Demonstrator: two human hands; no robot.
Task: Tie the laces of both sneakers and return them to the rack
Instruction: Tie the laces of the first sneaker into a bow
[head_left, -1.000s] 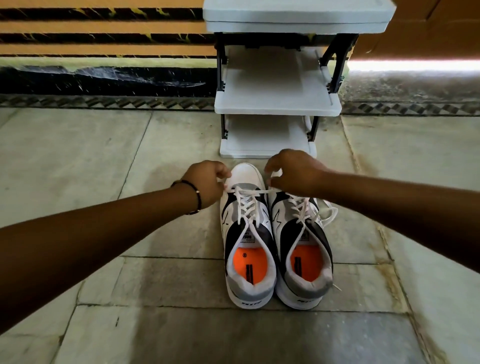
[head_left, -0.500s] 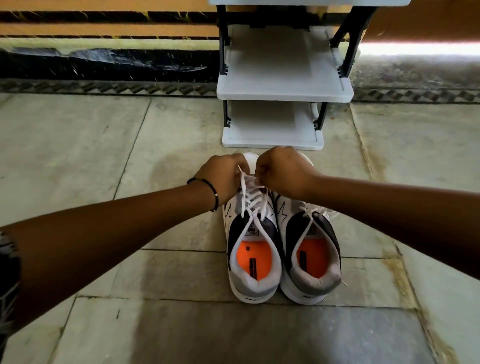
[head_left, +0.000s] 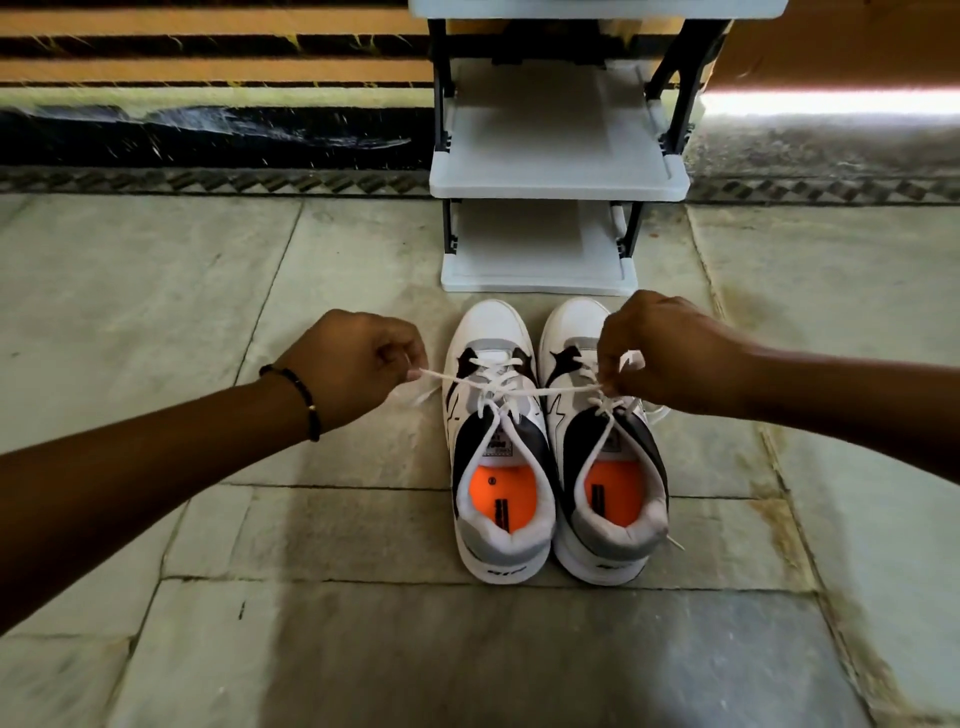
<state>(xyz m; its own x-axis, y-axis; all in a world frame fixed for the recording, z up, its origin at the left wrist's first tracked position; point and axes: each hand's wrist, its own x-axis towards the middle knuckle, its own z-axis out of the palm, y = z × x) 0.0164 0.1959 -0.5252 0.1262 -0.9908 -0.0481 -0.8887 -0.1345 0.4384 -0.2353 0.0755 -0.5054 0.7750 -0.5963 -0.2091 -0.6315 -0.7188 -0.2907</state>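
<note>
Two white, grey and black sneakers with orange insoles stand side by side on the floor, toes toward the rack: the left sneaker (head_left: 498, 467) and the right sneaker (head_left: 608, 457). The left sneaker's white lace (head_left: 498, 387) is stretched taut sideways across both shoes. My left hand (head_left: 358, 364) pinches one lace end to the left of the shoes. My right hand (head_left: 670, 353) pinches the other end above the right sneaker's laces, hiding part of them. The right sneaker's lace lies loose at its right side.
A white shoe rack (head_left: 558, 176) with black posts stands just beyond the toes, its two lower shelves bare. It backs onto a striped wall with a patterned floor border (head_left: 208, 182). Stone tiles (head_left: 363, 649) surround the shoes.
My hands were close together over the left sneaker's laces; they have pulled apart sideways, drawing the lace tight. The view has tilted slightly.
</note>
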